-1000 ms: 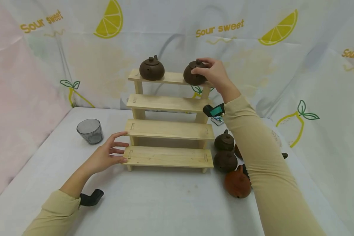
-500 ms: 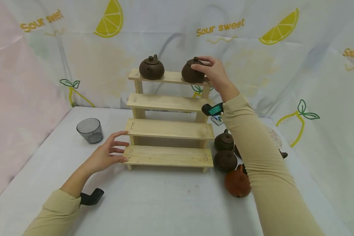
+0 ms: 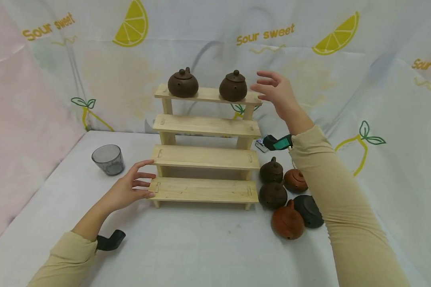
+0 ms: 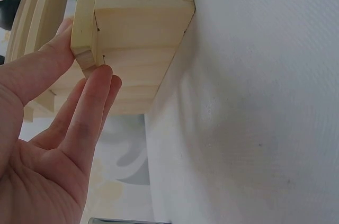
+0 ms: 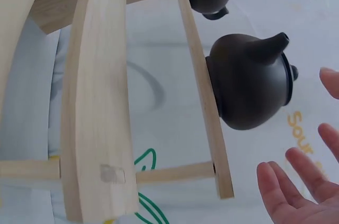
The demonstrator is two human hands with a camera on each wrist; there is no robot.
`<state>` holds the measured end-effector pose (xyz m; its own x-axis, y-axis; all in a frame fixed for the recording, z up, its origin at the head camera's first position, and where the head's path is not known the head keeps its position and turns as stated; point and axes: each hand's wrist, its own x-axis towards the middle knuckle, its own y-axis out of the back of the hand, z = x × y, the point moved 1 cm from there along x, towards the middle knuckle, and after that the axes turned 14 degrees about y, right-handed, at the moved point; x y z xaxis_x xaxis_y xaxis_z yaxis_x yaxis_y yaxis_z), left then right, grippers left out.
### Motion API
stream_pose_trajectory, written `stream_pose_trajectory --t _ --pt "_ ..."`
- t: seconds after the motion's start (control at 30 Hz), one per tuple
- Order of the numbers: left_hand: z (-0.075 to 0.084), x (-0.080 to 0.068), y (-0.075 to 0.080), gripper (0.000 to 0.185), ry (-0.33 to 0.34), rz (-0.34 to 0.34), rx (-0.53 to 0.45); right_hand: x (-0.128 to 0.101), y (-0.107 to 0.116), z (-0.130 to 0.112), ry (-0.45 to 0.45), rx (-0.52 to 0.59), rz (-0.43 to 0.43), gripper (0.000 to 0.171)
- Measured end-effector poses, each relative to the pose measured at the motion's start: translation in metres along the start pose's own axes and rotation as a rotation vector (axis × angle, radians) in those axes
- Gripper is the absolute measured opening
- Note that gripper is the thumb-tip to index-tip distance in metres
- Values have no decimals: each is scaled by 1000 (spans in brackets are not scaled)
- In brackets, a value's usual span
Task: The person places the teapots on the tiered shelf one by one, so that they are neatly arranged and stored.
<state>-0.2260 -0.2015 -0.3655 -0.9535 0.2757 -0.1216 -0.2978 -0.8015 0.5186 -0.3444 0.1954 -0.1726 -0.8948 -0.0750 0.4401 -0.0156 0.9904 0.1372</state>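
A light wooden stepped display stand has several shelves. On its top shelf sit two dark brown teapots, the left teapot and the right teapot, both with lids on. My left hand holds the stand's left end low down; in the left wrist view its thumb and fingers lie on opposite sides of a board's end. Just right of the right teapot, my right hand is in the air, fingers spread and touching nothing. The right wrist view shows a gap between that hand and the teapot.
Right of the stand, several more teapots cluster on the white table, among them an orange-brown teapot and a black one. A grey glass cup stands to the left. A printed curtain hangs behind the stand.
My right hand shifted the right teapot slightly left on the top shelf, then let it go and drew away to the right. My left hand stays in place on the stand.
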Motion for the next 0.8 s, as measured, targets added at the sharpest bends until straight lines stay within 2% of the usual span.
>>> stream_pose_trajectory --t 0.2,0.5,0.8 --pt "-1 0 0 88 -9 -7 -2 -17 16 0 38 32 22 49" --pt "2 1 0 89 2 -4 16 -40 37 5 8 16 29 49" --pt "0 1 1 89 -12 -11 4 -60 55 9 27 26 50 47"
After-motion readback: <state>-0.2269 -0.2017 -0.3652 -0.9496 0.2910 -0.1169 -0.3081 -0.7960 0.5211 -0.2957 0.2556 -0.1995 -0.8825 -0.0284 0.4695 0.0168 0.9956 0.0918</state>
